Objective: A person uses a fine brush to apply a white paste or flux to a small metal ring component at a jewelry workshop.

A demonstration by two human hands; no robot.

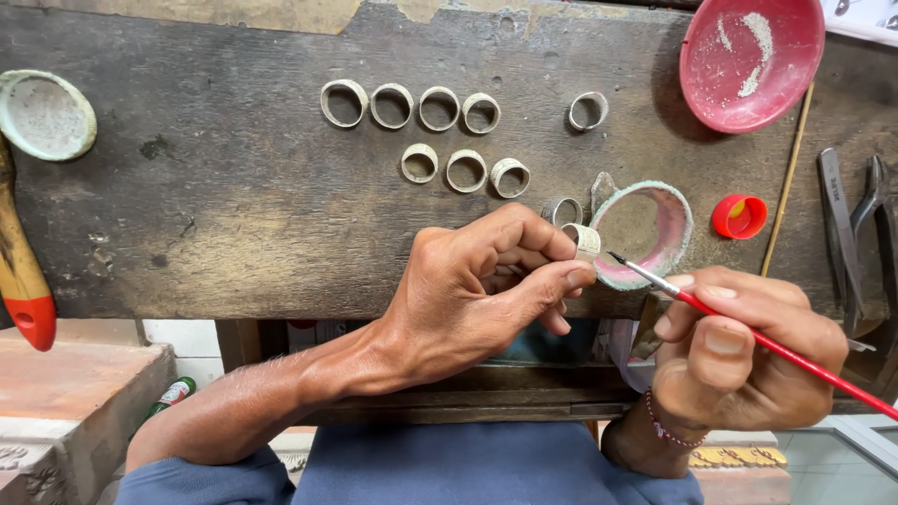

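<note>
— What's biggest here?

— The dark, worn table (234,215); then the red bowl (748,61) at its far right corner, dusted with white powder; a small pale dish (645,229) sits near the front edge.

— And the hands?

— The left hand (477,290) has its fingers clamped on a metal ring (586,240), held just over the table's front edge; the right hand (748,360) has its fingers closed on a red-handled brush (748,335), tip just beside the ring.

— Smaller still?

— Loose rings (440,109) in rows; a red cap (739,216).

Only one labelled package in view: small green bottle (172,396) with white-and-red label, lying tilted below the bench at lower left, beside the left forearm.
</note>
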